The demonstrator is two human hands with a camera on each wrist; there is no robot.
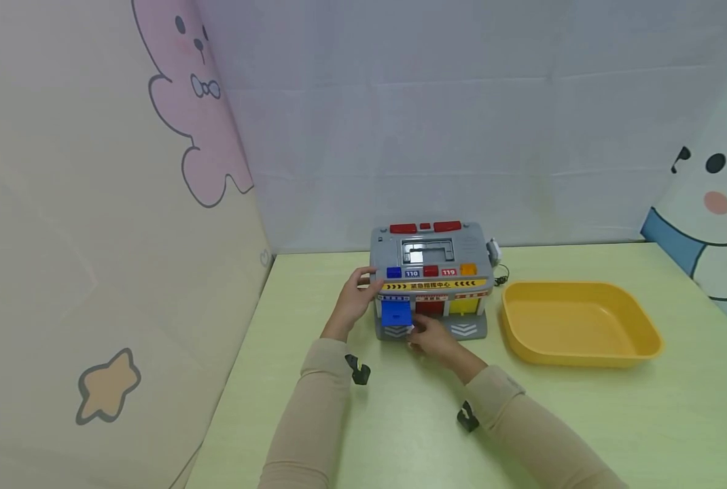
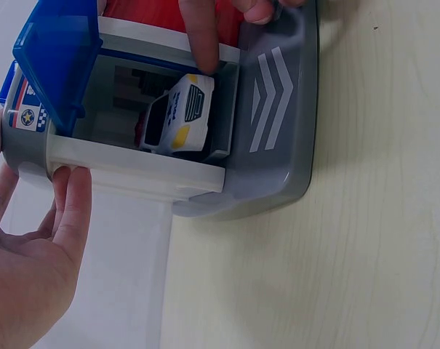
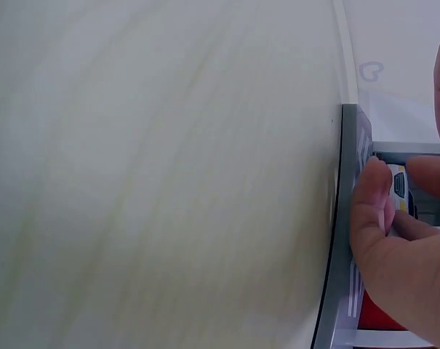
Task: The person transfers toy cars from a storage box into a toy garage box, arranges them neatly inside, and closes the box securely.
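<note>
the left hand (image 1: pixel 356 299) rests with relaxed, straight fingers against the left end of the grey plastic toy rescue station (image 1: pixel 432 252). the right hand (image 1: pixel 432 338), at six o'clock of the station, has its fingertips pinching the small white toy police car (image 2: pixel 177 116) in the leftmost bay, under the raised blue plastic garage door (image 1: pixel 397 313). judging by this, the door is already up and the car sits half inside, not yet out. its long axis runs along the bay, though which end faces out is hard to tell. at three o'clock lies a yellow plastic tray (image 1: pixel 642 348).
</note>
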